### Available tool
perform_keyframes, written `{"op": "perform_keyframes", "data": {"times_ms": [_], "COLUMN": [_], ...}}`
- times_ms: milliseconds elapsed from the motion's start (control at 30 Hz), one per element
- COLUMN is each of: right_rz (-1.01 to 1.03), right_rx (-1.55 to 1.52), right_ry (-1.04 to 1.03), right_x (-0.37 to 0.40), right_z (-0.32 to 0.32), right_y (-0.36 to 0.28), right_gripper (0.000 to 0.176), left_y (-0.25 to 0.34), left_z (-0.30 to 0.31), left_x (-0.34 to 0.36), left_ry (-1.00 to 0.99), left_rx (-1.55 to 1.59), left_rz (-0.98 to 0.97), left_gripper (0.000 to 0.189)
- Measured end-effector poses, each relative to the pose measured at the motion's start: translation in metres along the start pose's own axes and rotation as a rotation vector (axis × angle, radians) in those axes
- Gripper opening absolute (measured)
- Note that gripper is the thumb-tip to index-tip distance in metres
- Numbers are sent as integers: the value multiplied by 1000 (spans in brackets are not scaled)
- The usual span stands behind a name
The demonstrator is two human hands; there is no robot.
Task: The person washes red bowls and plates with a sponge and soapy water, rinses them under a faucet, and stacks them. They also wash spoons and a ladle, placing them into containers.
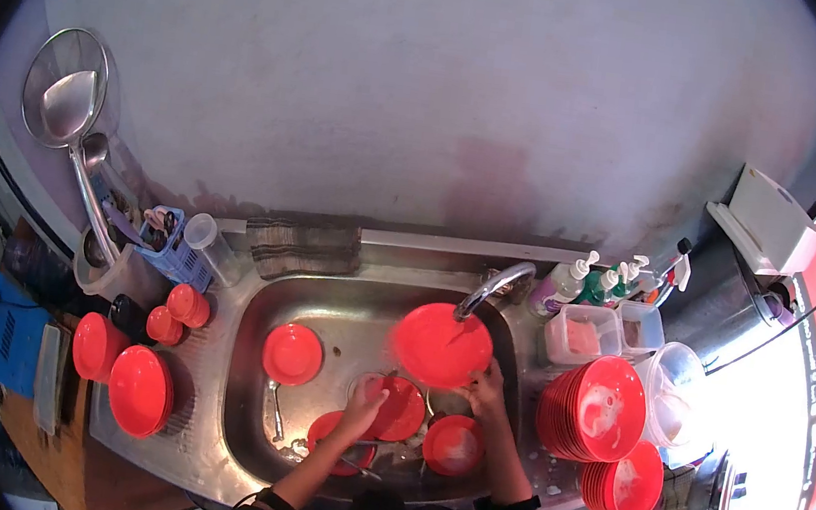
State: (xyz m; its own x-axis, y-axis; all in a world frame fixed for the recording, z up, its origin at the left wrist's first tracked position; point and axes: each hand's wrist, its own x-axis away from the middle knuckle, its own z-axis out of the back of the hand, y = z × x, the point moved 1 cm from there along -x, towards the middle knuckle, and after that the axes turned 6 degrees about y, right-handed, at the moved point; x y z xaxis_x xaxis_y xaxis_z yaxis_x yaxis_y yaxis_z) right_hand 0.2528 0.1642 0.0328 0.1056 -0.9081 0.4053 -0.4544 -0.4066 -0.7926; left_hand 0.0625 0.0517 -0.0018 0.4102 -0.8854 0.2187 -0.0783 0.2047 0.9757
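Fingers of the right hand (486,383) are closed on the lower right edge of a round red plastic plate (440,344), which is held tilted just above and left of the hand, its upper rim under the spout of the curved metal tap (495,287). Left of this grip, the left hand (366,399) rests on the rim of a shallow red bowl (403,408) low in the stainless steel sink (342,308); whether its fingers pinch the rim or only touch it cannot be told. Just below the right hand lies another red dish (452,444), close to the sink's front wall. Further left of both hands a single red saucer (292,354) sits alone on the sink floor, with bare steel around it. Right of the grip, past the sink's edge, a tall stack of red plates (602,408) leans on the counter, well apart from the held plate.
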Motion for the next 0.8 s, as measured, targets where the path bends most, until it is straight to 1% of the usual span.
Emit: {"op": "perform_keyframes", "data": {"times_ms": [33, 67, 100, 133, 167, 200, 233, 267, 300, 333, 367, 400, 433, 467, 500, 533, 567, 600, 633, 667, 700, 733, 767, 800], "right_rz": [-3, 114, 233, 234, 351, 466, 467, 269, 73, 75, 17, -39, -38, -94, -151, -151, -60, 33, 34, 267, 501, 500, 440, 378], "right_rx": [5, 35, 63, 64, 289, 513, 511, 389, 265, 265, 247, 227, 227, 228, 228, 226, 336, 445, 443, 605, 765, 765, 597, 430], "right_ry": [1, 44, 86, 87, -3, -94, -91, -86, -80, -75, -28, 19, 25, -2, -30, -25, -59, -95, -92, -81, -68, -68, -43, -19], "right_x": [0, -2, -2, -7, -15, -15, -13, 0, 7, 7, 6, 6, 5, 4, 3, 1, -3, -8, -17, -25, -23, -21, -19, -15], "right_z": [0, -1, -3, 1, 6, 3, 4, -4, -11, -13, -14, -15, -15, -15, -15, -15, -15, -15, -9, -1, -5, -7, -9, -14], "right_y": [1, 1, -1, 3, 11, 11, 11, 4, 1, 1, 0, -2, -8, -14, -19, -18, -16, -13, -2, 10, 10, 9, 9, 8], "right_gripper": [50, 49, 49, 49, 47, 46, 46, 46, 46, 46, 46, 46, 46, 44, 43, 43, 40, 38, 38, 38, 38, 38, 39, 40], "left_y": [1, 2, 21, 40, 58, 76, 85, 75, 57, 49, 42, 42, 41, 38, 32, 24, 20, 21, 24, 27, 32, 39, 42, 38], "left_z": [1, 1, -1, -3, -7, -14, -17, -18, -19, -21, -22, -23, -23, -25, -24, -24, -22, -24, -26, -27, -28, -28, -28, -28], "left_x": [1, 3, 8, 12, 16, 20, 22, 18, 10, 5, 1, -2, -6, -11, -19, -25, -31, -32, -33, -34, -34, -32, -31, -33], "left_ry": [47, 47, 66, 85, 84, 48, 9, 6, -110, -227, -231, -210, -190, -196, -169, -136, -186, -190, -191, -189, -190, -198, -204, -202], "left_rx": [-208, -206, -453, -700, -699, -889, -1079, -1079, -1063, -1043, -1039, -928, -818, -816, -463, -110, 140, 139, 418, 698, 697, 828, 958, 960], "left_rz": [-126, -122, -314, -508, -509, -651, -794, -796, -817, -837, -838, -793, -745, -746, -398, -48, -38, -37, 29, 97, 98, 210, 323, 325], "left_gripper": [49, 49, 52, 55, 55, 48, 42, 42, 37, 32, 32, 27, 23, 23, 22, 21, 23, 23, 24, 27, 27, 30, 34, 34]}}
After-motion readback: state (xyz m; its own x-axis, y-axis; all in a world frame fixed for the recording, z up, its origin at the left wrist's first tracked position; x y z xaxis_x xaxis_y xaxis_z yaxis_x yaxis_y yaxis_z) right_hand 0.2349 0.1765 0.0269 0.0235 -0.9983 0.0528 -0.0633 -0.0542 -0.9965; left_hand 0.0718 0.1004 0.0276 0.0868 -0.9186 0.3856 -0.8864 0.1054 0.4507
